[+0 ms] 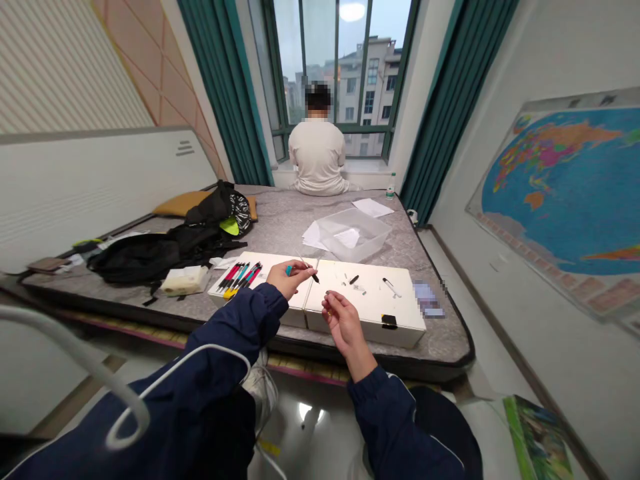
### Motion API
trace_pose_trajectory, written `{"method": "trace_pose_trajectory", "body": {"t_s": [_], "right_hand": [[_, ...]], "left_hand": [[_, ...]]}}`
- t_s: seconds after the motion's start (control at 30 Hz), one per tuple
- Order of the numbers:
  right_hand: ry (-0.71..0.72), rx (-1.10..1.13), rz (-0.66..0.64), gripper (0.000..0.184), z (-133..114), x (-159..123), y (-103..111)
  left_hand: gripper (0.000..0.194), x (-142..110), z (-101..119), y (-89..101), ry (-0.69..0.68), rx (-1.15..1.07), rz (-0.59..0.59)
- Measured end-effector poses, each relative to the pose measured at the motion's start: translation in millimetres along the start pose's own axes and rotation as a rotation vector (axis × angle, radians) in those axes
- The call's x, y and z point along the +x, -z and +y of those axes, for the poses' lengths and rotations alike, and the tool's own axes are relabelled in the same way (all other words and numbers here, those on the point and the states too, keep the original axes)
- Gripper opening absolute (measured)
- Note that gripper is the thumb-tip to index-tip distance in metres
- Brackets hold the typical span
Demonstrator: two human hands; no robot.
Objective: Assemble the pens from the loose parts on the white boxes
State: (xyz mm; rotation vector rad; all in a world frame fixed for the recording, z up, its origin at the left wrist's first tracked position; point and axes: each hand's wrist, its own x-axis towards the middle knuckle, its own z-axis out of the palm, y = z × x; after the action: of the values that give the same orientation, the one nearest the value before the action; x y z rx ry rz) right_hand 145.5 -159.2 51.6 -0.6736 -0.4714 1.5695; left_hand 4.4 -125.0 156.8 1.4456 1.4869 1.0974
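Note:
My left hand (287, 279) grips a pen (315, 277) whose black tip points right; a teal part shows between the fingers. In my right hand (343, 321), thumb and fingertips pinch a small piece too small to name. Both hands are over two white boxes (367, 319) standing side by side. Several pens (243, 275) in red, teal and black lie in a row on the left box. Scattered over the right box are small pen parts, a black piece (354, 280) and a clear pen part with a black end (391, 287).
A clear plastic bin (355, 235) and paper sheets (373, 207) lie behind the boxes on the mattress (280, 207). To the left are black bags (135, 258) and a tissue pack (185, 281). A person (317, 157) sits at the window. A white cable (200, 353) crosses my left sleeve.

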Motion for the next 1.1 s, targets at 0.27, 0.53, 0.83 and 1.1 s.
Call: {"method": "trace_pose_trajectory", "body": {"t_s": [0.27,0.53,0.83,1.1], "right_hand": [[0.082,-0.074,-0.01,0.028,-14,-6,0],[0.097,-0.046,0.013,0.026,-24,-10,15],[0.119,-0.025,0.011,0.028,-26,-12,16],[0.096,-0.065,0.005,0.029,-24,-13,13]], "left_hand": [[0.046,-2,8,-22.6,0.012,0.024,-0.068],[0.043,-11,11,-40.2,-0.016,-0.008,-0.056],[0.042,-21,14,-46.0,-0.011,0.061,-0.071],[0.042,-20,11,-42.0,-0.015,0.036,-0.091]]}}
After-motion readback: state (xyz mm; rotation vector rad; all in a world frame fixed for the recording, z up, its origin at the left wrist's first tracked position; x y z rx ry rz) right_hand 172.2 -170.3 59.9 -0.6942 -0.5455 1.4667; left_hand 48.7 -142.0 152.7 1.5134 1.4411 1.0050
